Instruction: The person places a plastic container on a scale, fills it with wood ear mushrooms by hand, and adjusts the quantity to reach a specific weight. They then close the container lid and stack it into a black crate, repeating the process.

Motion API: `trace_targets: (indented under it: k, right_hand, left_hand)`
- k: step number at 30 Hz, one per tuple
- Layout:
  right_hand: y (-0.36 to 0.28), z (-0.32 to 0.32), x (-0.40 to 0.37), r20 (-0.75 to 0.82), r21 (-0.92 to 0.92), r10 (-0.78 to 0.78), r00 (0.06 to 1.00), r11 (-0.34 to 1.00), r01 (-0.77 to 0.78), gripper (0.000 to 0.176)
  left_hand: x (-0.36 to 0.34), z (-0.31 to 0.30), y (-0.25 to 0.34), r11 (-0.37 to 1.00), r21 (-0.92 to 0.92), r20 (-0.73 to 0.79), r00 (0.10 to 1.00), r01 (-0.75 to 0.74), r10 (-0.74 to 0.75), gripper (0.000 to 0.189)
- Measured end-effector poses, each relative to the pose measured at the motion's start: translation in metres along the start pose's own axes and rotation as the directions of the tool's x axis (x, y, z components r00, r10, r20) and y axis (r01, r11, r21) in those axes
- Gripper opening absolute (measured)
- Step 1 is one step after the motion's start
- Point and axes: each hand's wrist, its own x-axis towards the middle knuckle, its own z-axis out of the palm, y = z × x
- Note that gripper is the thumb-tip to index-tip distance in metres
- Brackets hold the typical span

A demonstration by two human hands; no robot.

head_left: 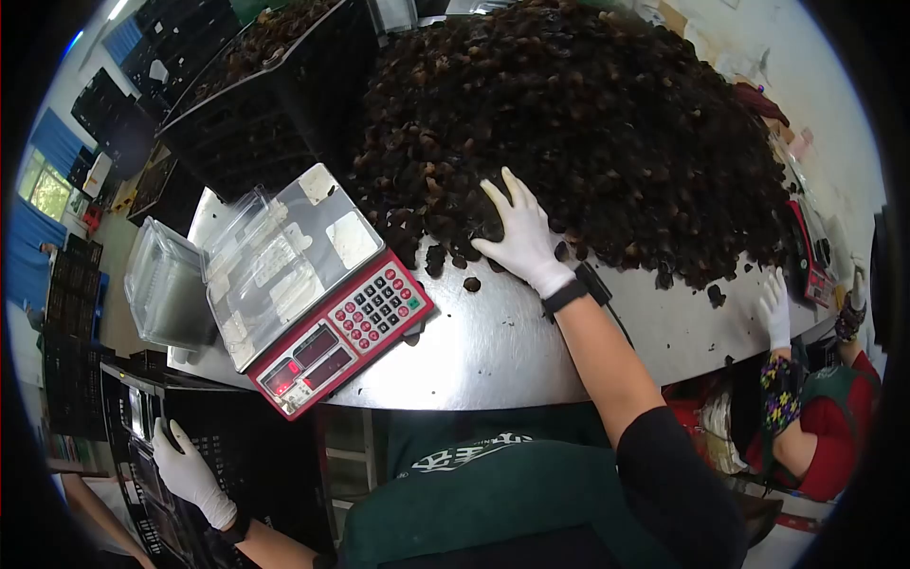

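My right hand [523, 237], in a white glove, reaches over the near edge of a big heap of small dark brown pieces [569, 123], which look like dried mushrooms. Its fingers are spread and nothing shows gripped in them. At lower left, my white-gloved left hand [190, 479] is at a black crate [256, 455] that holds clear plastic boxes [142, 412]. Its visible fingers are stretched and apart, with a dark gap between them. A red digital scale [355, 327] sits between my hands, its display lit. Clear plastic [237, 232] lies across the left side of its steel platform.
A stack of clear plastic boxes [166, 284] stands left of the scale. Behind is a large black crate [256, 123] filled with similar dark pieces. To the right, a co-worker's gloved hand [775, 308] is near another red scale [813, 256]. The metal table [455, 365] has a curved front edge.
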Motion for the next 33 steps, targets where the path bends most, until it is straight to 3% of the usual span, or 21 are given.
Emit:
trace_targets:
  k: [2, 5, 9, 11, 13, 17, 19, 20, 24, 27, 29, 33]
  right_hand:
    - [-0.012, 0.005, 0.015, -0.01, 0.02, -0.055, 0.998, 0.998, 0.055, 0.092]
    - [-0.019, 0.01, 0.053, 0.145, 0.019, -0.132, 0.981, 0.991, 0.13, 0.087]
    - [-0.04, 0.025, 0.048, 0.118, -0.014, -0.356, 0.927, 0.933, 0.36, 0.071]
    - [-0.046, 0.025, 0.056, 0.13, -0.093, -0.318, 0.939, 0.939, 0.331, 0.065]
    - [-0.038, 0.042, 0.053, 0.035, -0.085, -0.348, 0.937, 0.933, 0.349, 0.055]
    - [-0.025, 0.048, 0.041, 0.009, -0.018, -0.346, 0.938, 0.938, 0.346, 0.043]
    - [-0.026, 0.04, 0.039, 0.012, -0.042, -0.337, 0.941, 0.94, 0.337, 0.043]
    - [-0.027, 0.036, 0.042, 0.086, -0.091, -0.314, 0.946, 0.943, 0.321, 0.05]
    - [-0.045, 0.026, 0.051, 0.094, -0.144, -0.287, 0.953, 0.944, 0.298, 0.068]
    - [-0.046, 0.036, 0.065, 0.116, -0.071, -0.219, 0.969, 0.971, 0.228, 0.066]
    - [-0.038, 0.044, 0.064, 0.054, -0.091, -0.266, 0.963, 0.959, 0.27, 0.054]
    - [-0.031, 0.041, 0.046, -0.016, 0.018, -0.197, 0.98, 0.98, 0.197, 0.038]
  left_hand:
    - [-0.001, -0.009, -0.007, 1.0, 0.026, -0.043, 0.999, -0.014, 0.015, 0.041]
    - [-0.001, -0.001, 0.015, 0.999, 0.041, -0.047, 0.999, -0.022, 0.024, 0.04]
    - [-0.003, -0.004, 0.012, 0.995, 0.002, -0.149, 0.984, -0.103, 0.102, 0.033]
    - [-0.005, -0.005, 0.021, 0.998, 0.004, -0.162, 0.985, -0.066, 0.066, 0.031]
    - [-0.006, -0.005, 0.025, 1.0, 0.006, -0.186, 0.982, -0.008, 0.009, 0.032]
    - [-0.003, -0.004, 0.02, 0.999, -0.019, -0.23, 0.972, -0.045, 0.04, 0.033]
    - [-0.005, 0.001, 0.021, 0.999, -0.022, -0.231, 0.973, -0.032, 0.026, 0.033]
    - [-0.006, 0.002, 0.021, 0.999, -0.023, -0.227, 0.974, -0.027, 0.021, 0.032]
    - [-0.007, -0.006, 0.026, 0.999, -0.023, -0.223, 0.975, -0.022, 0.016, 0.032]
    - [-0.007, -0.004, 0.025, 0.998, -0.059, -0.243, 0.97, -0.027, 0.012, 0.031]
    - [-0.008, -0.001, 0.025, 0.998, -0.059, -0.248, 0.968, -0.036, 0.02, 0.031]
    - [-0.007, 0.003, 0.022, 0.998, -0.054, -0.229, 0.973, -0.022, 0.009, 0.031]
